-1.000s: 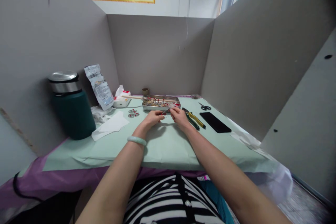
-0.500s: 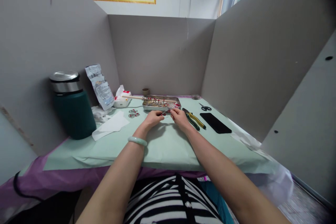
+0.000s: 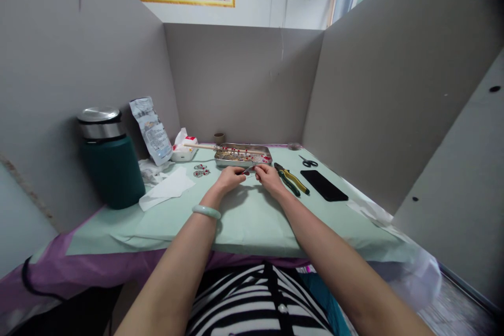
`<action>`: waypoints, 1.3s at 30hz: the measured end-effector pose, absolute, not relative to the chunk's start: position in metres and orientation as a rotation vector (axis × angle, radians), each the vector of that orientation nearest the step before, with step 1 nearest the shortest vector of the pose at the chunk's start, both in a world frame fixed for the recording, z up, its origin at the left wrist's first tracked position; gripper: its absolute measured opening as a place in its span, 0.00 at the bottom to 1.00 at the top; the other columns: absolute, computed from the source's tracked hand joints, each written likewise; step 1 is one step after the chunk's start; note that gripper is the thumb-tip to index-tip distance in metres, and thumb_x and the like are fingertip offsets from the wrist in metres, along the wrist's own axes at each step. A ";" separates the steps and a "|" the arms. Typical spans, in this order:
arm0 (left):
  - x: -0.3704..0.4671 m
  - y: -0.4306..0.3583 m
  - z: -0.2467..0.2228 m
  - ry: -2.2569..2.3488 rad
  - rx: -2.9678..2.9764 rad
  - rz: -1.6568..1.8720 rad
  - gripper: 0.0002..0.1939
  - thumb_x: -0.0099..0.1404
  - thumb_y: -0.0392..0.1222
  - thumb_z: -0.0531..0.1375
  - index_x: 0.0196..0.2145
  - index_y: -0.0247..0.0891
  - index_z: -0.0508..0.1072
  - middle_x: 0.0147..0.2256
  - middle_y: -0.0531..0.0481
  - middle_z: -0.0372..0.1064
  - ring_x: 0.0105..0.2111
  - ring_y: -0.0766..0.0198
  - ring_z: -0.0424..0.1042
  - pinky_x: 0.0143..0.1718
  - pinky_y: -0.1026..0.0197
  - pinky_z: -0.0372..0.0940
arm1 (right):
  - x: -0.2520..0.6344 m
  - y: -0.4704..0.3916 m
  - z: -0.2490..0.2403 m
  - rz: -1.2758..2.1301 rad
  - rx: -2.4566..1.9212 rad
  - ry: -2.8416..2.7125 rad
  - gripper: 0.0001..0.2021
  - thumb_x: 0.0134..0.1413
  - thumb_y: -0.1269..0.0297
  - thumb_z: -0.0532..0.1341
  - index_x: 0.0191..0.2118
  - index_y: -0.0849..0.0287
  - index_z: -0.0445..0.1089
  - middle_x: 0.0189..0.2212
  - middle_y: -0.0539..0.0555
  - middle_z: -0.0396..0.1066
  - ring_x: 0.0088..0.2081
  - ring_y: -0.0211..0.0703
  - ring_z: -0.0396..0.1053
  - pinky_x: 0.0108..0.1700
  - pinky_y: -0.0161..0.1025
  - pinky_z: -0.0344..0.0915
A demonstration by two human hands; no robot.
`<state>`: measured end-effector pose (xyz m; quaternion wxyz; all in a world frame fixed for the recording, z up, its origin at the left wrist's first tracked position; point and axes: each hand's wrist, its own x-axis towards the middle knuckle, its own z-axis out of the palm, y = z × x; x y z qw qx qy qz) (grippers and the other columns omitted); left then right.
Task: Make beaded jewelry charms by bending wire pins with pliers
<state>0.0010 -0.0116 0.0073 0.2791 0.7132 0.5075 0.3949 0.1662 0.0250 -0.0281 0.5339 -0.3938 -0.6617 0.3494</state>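
My left hand [image 3: 230, 179], with a pale green bangle on its wrist, pinches a small thin silvery piece [image 3: 248, 170] in its fingertips. My right hand [image 3: 268, 177] is closed at the other end of this piece, fingertips pressed together. The piece is too small to name, and the fingers partly cover it. Both hands are raised a little over the green cloth, just in front of a metal tray [image 3: 236, 163] of red and gold beads and bits. Small ornaments with red beads [image 3: 201, 170] lie left of my left hand. Pliers [image 3: 292, 179] with green and yellow handles lie beside my right hand.
A black phone [image 3: 324, 185] and scissors [image 3: 309, 162] lie at the right. At the left stand a dark green flask [image 3: 112, 168], a foil pouch [image 3: 150, 131] and a tissue pack [image 3: 184, 147], near white paper [image 3: 167, 189]. Grey partitions [image 3: 244, 84] enclose the table.
My hands stay at nearly the same spot, with only slight finger movement around the small piece. The whole view has shifted very slightly.
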 end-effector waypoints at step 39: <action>-0.001 -0.018 0.016 1.197 1.810 1.042 0.16 0.49 0.36 0.56 0.36 0.31 0.75 0.24 0.51 0.65 0.24 0.68 0.58 0.26 0.64 0.52 | 0.164 0.015 -0.021 0.809 -0.919 -1.546 0.12 0.47 0.56 0.58 0.26 0.60 0.70 0.16 0.47 0.58 0.20 0.35 0.53 0.23 0.34 0.48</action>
